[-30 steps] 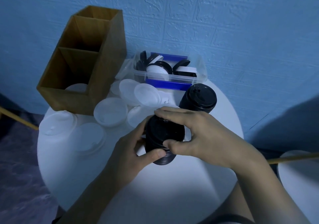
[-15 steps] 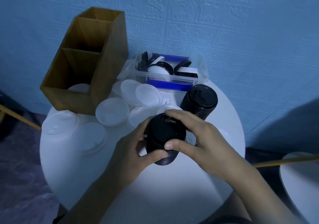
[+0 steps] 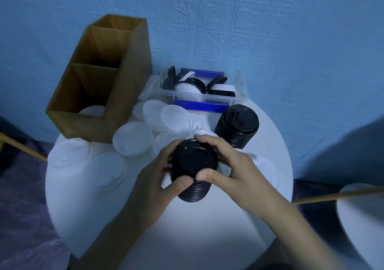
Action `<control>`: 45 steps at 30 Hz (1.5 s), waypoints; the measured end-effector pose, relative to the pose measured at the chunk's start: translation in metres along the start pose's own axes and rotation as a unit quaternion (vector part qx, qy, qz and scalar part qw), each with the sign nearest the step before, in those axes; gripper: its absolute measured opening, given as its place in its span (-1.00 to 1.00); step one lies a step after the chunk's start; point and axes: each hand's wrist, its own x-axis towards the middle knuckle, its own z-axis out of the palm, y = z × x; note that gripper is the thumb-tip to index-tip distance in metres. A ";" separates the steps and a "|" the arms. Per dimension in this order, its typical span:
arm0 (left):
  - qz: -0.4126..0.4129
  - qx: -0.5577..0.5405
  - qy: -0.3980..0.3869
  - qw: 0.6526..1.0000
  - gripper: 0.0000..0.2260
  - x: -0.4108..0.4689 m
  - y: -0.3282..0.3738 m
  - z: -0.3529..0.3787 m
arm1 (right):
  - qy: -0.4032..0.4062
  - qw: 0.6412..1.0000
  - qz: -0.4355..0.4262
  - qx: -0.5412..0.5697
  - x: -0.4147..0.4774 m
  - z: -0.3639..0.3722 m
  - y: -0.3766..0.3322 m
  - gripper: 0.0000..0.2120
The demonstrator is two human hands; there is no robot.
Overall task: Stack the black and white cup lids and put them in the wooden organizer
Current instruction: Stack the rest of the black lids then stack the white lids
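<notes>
A stack of black cup lids (image 3: pixel 194 171) stands at the middle of the round white table (image 3: pixel 187 232). My left hand (image 3: pixel 154 183) grips its left side and my right hand (image 3: pixel 232 172) grips its top and right side. A second stack of black lids (image 3: pixel 236 131) stands behind it to the right. Several loose white lids (image 3: pixel 133 138) lie around the back and left of the table. The wooden organizer (image 3: pixel 122 95) stands at the back left, with a white lid (image 3: pixel 92 110) in its nearest compartment.
A clear plastic bin (image 3: pixel 204 98) with blue clips sits against the blue wall and holds black and white lids. A second white round surface (image 3: pixel 361 219) and a wooden bar (image 3: pixel 332 196) are at the right edge.
Both hands have stayed on the black stack. My right hand's fingers shifted slightly over the top lid. The view has tilted a little.
</notes>
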 end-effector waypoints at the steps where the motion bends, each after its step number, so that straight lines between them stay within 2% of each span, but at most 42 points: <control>1: -0.001 0.002 0.000 1.000 -0.43 0.000 0.001 0.001 | -0.008 1.000 -0.001 -0.018 0.002 -0.004 -0.002 -0.42; 5: 0.000 0.007 0.009 1.000 -0.45 -0.001 0.003 0.000 | -0.021 0.994 0.003 -0.108 0.032 -0.021 -0.018 -0.46; 9: 0.004 0.014 0.027 1.000 -0.44 -0.003 0.002 0.002 | 0.054 0.979 -0.020 -0.195 0.084 -0.035 -0.028 -0.76; 11: 0.005 0.012 0.034 0.999 -0.43 -0.004 0.001 0.002 | 0.098 0.964 -0.021 -0.245 0.117 -0.037 -0.031 -0.84; 15: 0.008 0.021 0.030 0.999 -0.42 -0.004 0.000 0.000 | 0.126 0.925 -0.017 -0.357 0.192 -0.022 -0.028 -0.82; 16: 0.010 0.027 0.029 0.999 -0.42 -0.003 0.000 0.001 | 0.118 0.921 -0.002 -0.371 0.208 -0.017 -0.025 -0.81; 19: 0.015 0.035 0.034 0.999 -0.42 -0.002 0.001 0.001 | 0.089 0.916 0.048 -0.389 0.239 -0.006 -0.015 -0.59; 22: 0.015 0.042 0.032 0.998 -0.42 -0.002 -0.001 -0.001 | 0.069 0.914 0.065 -0.394 0.255 0.001 -0.004 -0.61; 25: 0.015 0.047 0.028 0.998 -0.40 -0.002 -0.002 -0.002 | 0.065 0.930 0.110 -0.344 0.265 0.000 -0.001 -0.68; 28: 0.019 0.047 0.033 0.998 -0.41 -0.001 -0.001 -0.002 | 0.076 0.972 0.142 -0.172 0.258 -0.016 -0.010 -0.67; 30: 0.019 0.045 0.032 0.998 -0.41 -0.001 -0.003 -0.003 | 0.084 0.989 0.108 -0.056 0.239 -0.029 -0.021 -0.64; 32: 0.018 0.046 0.032 0.998 -0.41 -0.001 -0.004 -0.003 | 0.074 0.993 0.075 0.059 0.215 -0.040 -0.033 -0.73; 35: 0.018 0.042 0.032 0.998 -0.42 -0.001 -0.004 -0.002 | 0.039 0.978 0.081 0.186 0.172 -0.052 -0.044 -0.90; 36: 0.018 0.039 0.034 0.998 -0.42 -0.002 -0.004 -0.002 | 0.033 0.974 0.086 0.205 0.157 -0.054 -0.045 -0.97; 39: 0.022 0.033 0.038 0.998 -0.44 -0.002 -0.001 -0.002 | 0.021 0.971 0.103 0.214 0.120 -0.053 -0.036 -0.85; 42: 0.021 0.032 0.036 0.999 -0.45 -0.002 0.001 -0.001 | 0.003 0.978 0.107 0.177 0.104 -0.046 -0.025 -0.72; 45: 0.016 0.034 0.033 0.999 -0.45 -0.004 0.001 -0.001 | -0.002 0.984 0.097 0.146 0.102 -0.035 -0.025 -0.67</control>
